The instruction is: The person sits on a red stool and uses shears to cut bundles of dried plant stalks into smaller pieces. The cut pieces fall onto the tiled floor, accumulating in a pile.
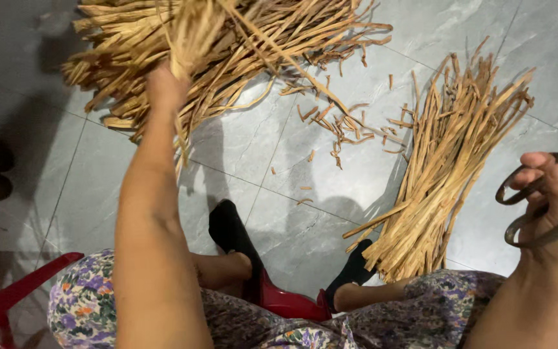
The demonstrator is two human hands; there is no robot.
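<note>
Left hand [166, 87] fisted on strips [192, 39] at 11 o'clock, long axis upright; right hand [550, 194] at 3 o'clock, fingers looped through scissors [540, 207]; bundle [447, 161] between.

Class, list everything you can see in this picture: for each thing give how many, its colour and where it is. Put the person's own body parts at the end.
loose strip pile: one heap, tan, top of the floor, spread wide
trimmed strip bundle: one, tan, on the floor at right, strips lying roughly parallel
cut scraps: many, tan, scattered between the two piles
scissors: one pair, dark metal, in the right hand
red stool: one, red, lower left
tiled floor: grey glossy tiles, under everything
floral garment: one, purple and orange print, over the lap
black footwear: two, black, on the feet at centre
left hand: gripping strips from the loose pile
right hand: fingers through the scissor handles
</note>
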